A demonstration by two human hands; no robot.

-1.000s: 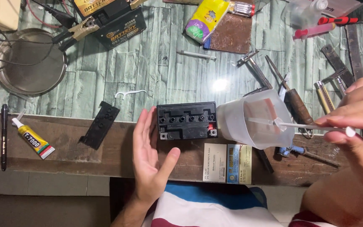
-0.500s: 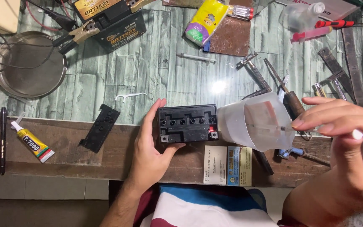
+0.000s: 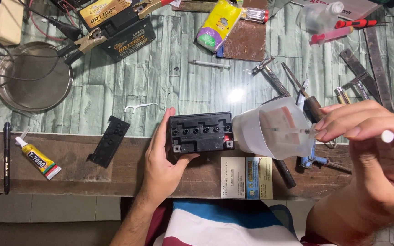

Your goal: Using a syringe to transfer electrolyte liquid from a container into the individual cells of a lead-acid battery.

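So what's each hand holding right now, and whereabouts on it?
Left hand grips the small black battery by its left end. Right hand holds a syringe at its plunger end.

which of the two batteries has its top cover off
The small black battery gripped by the left hand; its row of cell holes is exposed. The larger battery with clamps at the back stays covered.

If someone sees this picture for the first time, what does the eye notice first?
First, the small black battery at the table's front edge, its top showing a row of holes, gripped by the left hand. Next, to its right, the right hand holds a syringe in a translucent plastic cup.
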